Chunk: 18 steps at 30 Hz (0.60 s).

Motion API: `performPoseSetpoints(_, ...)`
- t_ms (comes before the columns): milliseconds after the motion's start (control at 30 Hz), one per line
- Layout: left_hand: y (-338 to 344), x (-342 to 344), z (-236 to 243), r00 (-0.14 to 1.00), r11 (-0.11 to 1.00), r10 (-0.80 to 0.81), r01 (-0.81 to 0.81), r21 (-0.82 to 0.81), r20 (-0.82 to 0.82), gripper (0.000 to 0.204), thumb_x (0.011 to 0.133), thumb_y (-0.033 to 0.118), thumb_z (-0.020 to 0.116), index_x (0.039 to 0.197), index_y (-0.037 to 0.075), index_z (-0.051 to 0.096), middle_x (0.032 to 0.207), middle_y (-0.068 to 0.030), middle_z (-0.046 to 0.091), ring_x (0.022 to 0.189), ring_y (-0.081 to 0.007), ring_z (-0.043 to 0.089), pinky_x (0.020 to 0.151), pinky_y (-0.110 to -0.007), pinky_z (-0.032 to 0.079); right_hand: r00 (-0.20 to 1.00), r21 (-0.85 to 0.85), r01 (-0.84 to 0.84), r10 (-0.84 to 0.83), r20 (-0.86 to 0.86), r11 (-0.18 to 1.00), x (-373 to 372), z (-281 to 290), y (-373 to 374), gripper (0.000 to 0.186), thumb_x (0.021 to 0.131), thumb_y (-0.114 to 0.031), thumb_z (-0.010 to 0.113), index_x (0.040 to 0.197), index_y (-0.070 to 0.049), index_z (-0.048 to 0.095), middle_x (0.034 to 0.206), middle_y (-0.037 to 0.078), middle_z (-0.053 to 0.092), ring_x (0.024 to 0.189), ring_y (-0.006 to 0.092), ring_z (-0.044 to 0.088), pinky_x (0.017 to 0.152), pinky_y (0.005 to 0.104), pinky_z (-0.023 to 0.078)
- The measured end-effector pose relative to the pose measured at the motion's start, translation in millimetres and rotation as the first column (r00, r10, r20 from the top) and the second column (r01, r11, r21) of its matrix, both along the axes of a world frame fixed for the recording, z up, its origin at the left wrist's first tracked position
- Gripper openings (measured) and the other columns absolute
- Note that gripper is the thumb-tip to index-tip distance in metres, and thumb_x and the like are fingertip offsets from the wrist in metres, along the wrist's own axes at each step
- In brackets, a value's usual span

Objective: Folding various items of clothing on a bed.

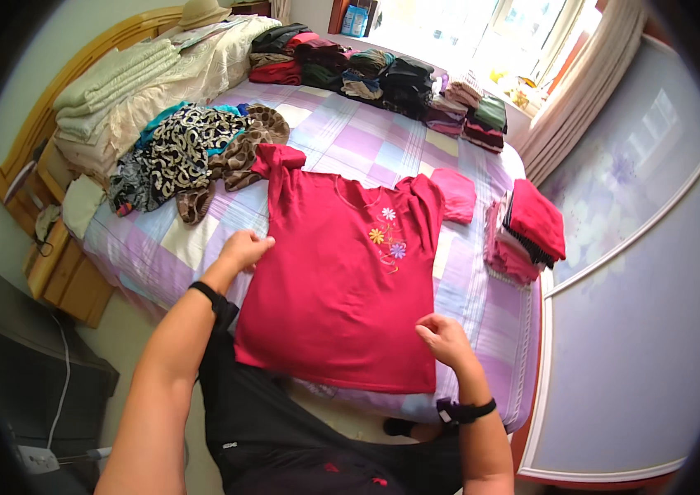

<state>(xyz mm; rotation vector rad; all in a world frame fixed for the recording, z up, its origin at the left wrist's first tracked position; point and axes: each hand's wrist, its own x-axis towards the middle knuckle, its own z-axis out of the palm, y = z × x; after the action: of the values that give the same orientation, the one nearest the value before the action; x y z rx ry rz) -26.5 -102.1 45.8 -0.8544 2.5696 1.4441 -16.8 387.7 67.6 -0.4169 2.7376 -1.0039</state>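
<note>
A crimson short-sleeved T-shirt (325, 280) lies spread out on the bed, its neckline pointing away from me and its hem near the front edge. White, yellow and purple flowers (387, 237) decorate its chest. At its left side, my left hand (244, 250) has loosely curled fingers, the tips close to the shirt's edge. My right hand (447, 340) is by the lower right side, thumb and fingers drawn together over the edge. No cloth shows in either hand. Dark bands circle both wrists.
A patterned heap of clothes (189, 148) lies left of the shirt. Folded stacks (350, 70) line the far edge. A pink folded garment (454, 195) and a red-topped stack (534, 221) are at right, near the sliding wardrobe door (631, 330). A wooden nightstand (69, 276) stands left.
</note>
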Motion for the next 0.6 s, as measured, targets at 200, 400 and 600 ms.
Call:
performPoseSetpoints(200,-60,-87,-28,0.987,0.968,0.154,-0.143,0.209,-0.038,0.047,0.083,0.044,0.081,0.077,0.000,0.065,0.065,-0.0092,0.065,0.044,-0.0177,0.058,0.039,-0.034,0.042,0.952,-0.286,0.292,-0.249,0.176,0.913,-124,-30,-32,0.025,0.090,-0.019,0.073,0.106,0.000,0.073,0.083,0.005,0.071,0.072,0.0115,0.064,0.065,0.0281,0.051)
performPoseSetpoints(400,-75,-102,-47,0.990,0.947,0.139,-0.129,0.294,-0.011,0.031,0.082,0.030,0.079,0.077,0.001,0.070,0.061,-0.0112,0.066,0.042,-0.0178,0.059,0.038,-0.031,0.040,0.850,-0.230,0.525,-0.491,0.192,0.819,-232,-42,-50,0.042,0.087,-0.029,0.079,0.113,0.002,0.069,0.082,0.006,0.069,0.063,0.0134,0.061,0.058,0.0275,0.050)
performPoseSetpoints(600,-71,-107,-40,0.986,0.931,0.169,-0.161,0.327,0.004,0.040,0.083,0.034,0.072,0.069,-0.003,0.070,0.059,-0.0156,0.067,0.042,-0.0200,0.061,0.037,-0.032,0.042,0.751,-0.248,0.470,-0.532,-0.392,0.847,-243,-85,-15,0.024,0.092,-0.019,0.067,0.092,0.005,0.071,0.079,0.010,0.070,0.063,0.0176,0.063,0.063,0.0319,0.053)
